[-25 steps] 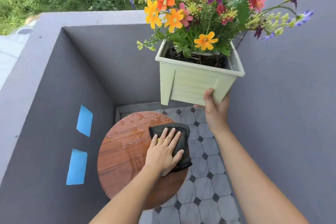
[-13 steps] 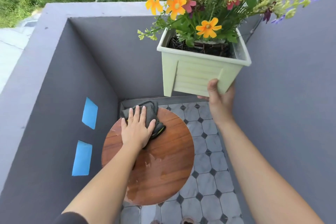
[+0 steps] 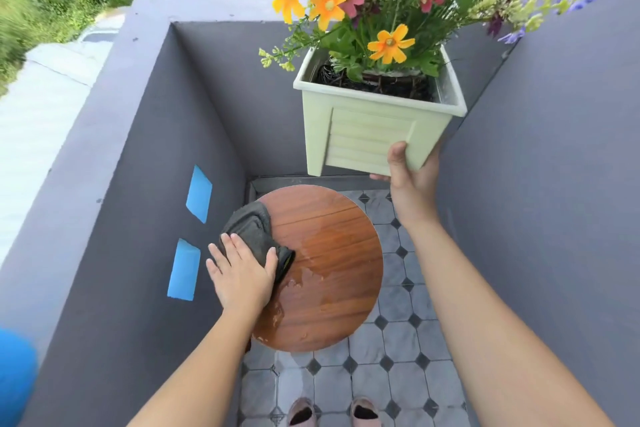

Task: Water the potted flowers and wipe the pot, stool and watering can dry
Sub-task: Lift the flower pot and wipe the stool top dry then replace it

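A round wooden stool (image 3: 332, 253) stands on the tiled floor, its top streaked with water across the middle and near side. My left hand (image 3: 242, 270) lies flat on a dark grey cloth (image 3: 252, 229) at the stool's left edge, fingers spread over it. My right hand (image 3: 408, 170) grips the bottom corner of a pale green square pot (image 3: 367, 128) and holds it in the air above the stool's far side. Orange, pink and purple flowers (image 3: 391, 3) fill the pot. The watering can is out of view.
Grey walls (image 3: 156, 149) close in on the left, back and right of a narrow tiled floor (image 3: 398, 357). Two blue tape patches (image 3: 192, 229) mark the left wall. A blue object (image 3: 14, 374) blurs at the lower left. My feet (image 3: 332, 412) stand below the stool.
My left hand has swept the cloth from the stool's right side to its far side, then to its left edge. The pot has stayed lifted in my right hand.
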Demonstrator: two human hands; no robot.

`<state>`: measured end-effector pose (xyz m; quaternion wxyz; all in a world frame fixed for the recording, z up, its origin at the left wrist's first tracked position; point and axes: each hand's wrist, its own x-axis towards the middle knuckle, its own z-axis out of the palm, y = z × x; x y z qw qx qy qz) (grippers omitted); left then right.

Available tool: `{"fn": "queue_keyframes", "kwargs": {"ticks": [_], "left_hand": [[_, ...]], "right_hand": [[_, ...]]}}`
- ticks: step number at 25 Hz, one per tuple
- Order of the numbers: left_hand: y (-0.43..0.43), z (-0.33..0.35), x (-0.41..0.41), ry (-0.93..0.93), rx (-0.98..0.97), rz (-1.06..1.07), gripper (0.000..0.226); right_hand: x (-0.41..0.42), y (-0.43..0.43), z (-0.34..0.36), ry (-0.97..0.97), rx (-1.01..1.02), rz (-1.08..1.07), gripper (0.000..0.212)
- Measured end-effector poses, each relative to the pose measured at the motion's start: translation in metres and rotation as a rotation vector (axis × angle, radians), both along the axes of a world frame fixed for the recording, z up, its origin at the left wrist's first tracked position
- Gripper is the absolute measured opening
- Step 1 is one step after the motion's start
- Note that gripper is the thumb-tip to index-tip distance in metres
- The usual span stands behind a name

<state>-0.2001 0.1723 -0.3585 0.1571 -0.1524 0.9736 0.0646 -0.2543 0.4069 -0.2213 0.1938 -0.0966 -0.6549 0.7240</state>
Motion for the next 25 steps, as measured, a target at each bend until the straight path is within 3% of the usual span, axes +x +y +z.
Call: {"fn": "queue_keyframes", "kwargs": {"ticks": [7, 10, 13, 19, 22, 25], "left_hand": [[-0.015, -0.005, 0.042, 0.082, 0.253, 0.163, 0.083], [-0.036, -0.004, 0.051, 0.105, 0.209, 0.128, 0.064], [-0.052, 0.013, 0.058, 0.143, 0.032, 0.088, 0.046], [-0.027, 0.059, 0.073, 0.269, 0.194, 0.329, 0.043], [0.016, 0.066, 0.086, 0.194, 0.575, 0.310, 0.038], [0.046, 0.063, 0.076, -0.110, 1.151, 0.520, 0.062]], "right_hand": [[0.010, -0.004, 0.009, 0.017, 0.009, 0.007, 0.084], [0.016, -0.001, 0.011, 0.034, 0.017, -0.006, 0.077], [0.023, 0.000, 0.020, 0.039, 0.018, -0.003, 0.066], [0.031, -0.001, 0.031, 0.035, 0.024, 0.012, 0.103], [0.035, -0.002, 0.033, 0.026, 0.041, 0.024, 0.103], [0.040, -0.004, 0.034, 0.030, 0.048, 0.014, 0.106]]}}
